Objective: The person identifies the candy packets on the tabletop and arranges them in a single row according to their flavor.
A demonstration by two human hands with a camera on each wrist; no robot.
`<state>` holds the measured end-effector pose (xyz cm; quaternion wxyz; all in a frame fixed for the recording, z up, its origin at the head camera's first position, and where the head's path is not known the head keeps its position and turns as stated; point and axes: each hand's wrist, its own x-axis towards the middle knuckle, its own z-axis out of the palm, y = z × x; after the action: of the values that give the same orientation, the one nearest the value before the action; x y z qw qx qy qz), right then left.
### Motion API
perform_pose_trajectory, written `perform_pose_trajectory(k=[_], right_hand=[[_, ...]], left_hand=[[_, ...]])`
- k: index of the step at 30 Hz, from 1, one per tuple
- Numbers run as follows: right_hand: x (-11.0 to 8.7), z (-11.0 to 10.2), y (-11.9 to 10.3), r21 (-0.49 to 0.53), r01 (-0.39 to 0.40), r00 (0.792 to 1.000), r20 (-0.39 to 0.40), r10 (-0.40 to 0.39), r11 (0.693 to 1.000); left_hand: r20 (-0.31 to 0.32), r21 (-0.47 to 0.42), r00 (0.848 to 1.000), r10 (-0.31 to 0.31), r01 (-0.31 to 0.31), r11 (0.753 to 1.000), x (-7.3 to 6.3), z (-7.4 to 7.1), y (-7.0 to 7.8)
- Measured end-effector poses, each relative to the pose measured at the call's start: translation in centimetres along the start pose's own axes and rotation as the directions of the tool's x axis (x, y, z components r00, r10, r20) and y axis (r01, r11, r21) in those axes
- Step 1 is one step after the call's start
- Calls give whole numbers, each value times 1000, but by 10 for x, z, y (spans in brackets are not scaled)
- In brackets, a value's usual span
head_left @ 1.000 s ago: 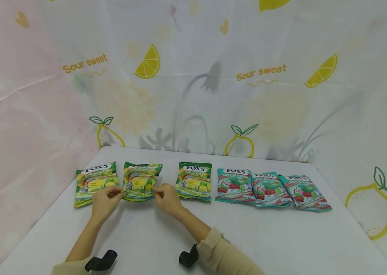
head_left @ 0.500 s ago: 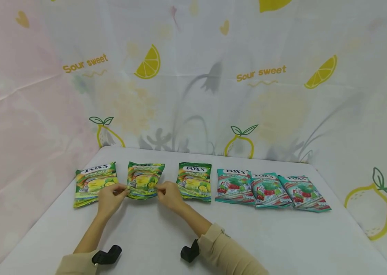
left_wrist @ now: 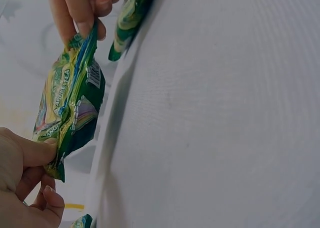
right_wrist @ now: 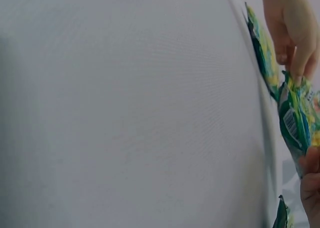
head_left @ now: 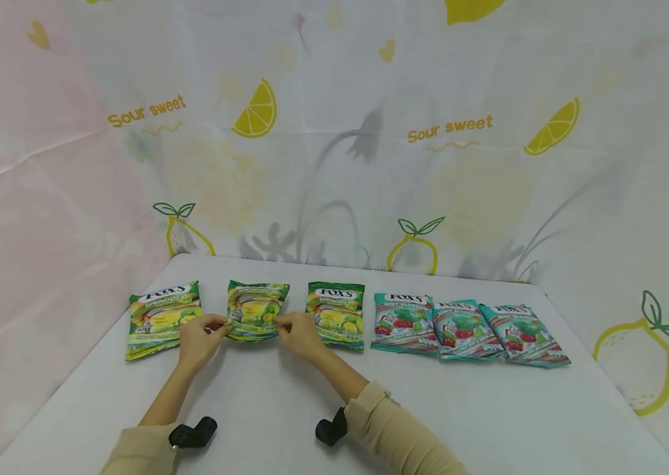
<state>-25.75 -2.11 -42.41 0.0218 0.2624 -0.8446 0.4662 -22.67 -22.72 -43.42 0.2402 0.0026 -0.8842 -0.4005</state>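
Note:
A green and yellow candy bag (head_left: 256, 311) sits between both hands in the head view. My left hand (head_left: 202, 340) pinches its lower left corner between thumb and fingers. At the opposite lower corner, my right hand (head_left: 301, 334) pinches the bag's edge. The left wrist view shows the same candy bag (left_wrist: 70, 102) stretched between the two hands, its barcode side facing the camera. Part of it also appears in the right wrist view, between the left hand (right_wrist: 296, 32) and the right hand (right_wrist: 311, 183).
Left of the hands lies another green candy bag (head_left: 163, 316); a third green bag (head_left: 336, 313) lies just right of them. Further right, three teal candy bags (head_left: 406, 323) lie in a row, edges touching or overlapping. A printed cloth backdrop (head_left: 311, 165) rises behind the white table (head_left: 489, 415).
Both hands have shifted to the right with the held candy bag, widening its distance from the left bag and closing on the green bag at right. The other bags have stayed put.

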Motion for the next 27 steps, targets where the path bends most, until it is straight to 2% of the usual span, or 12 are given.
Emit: perform_pose_trajectory(k=[5, 12, 27], right_hand=[[1, -2, 3, -20, -10, 1000, 7, 10, 1000], [3, -3, 9, -53, -64, 998, 14, 64, 997], [1, -10, 13, -74, -65, 998, 4, 65, 995]], left_hand=[[1, -12, 1000, 0, 0, 1000, 1, 5, -2], [15, -21, 1000, -8, 8, 1000, 4, 12, -4], [36, -42, 999, -9, 11, 999, 9, 22, -1]])
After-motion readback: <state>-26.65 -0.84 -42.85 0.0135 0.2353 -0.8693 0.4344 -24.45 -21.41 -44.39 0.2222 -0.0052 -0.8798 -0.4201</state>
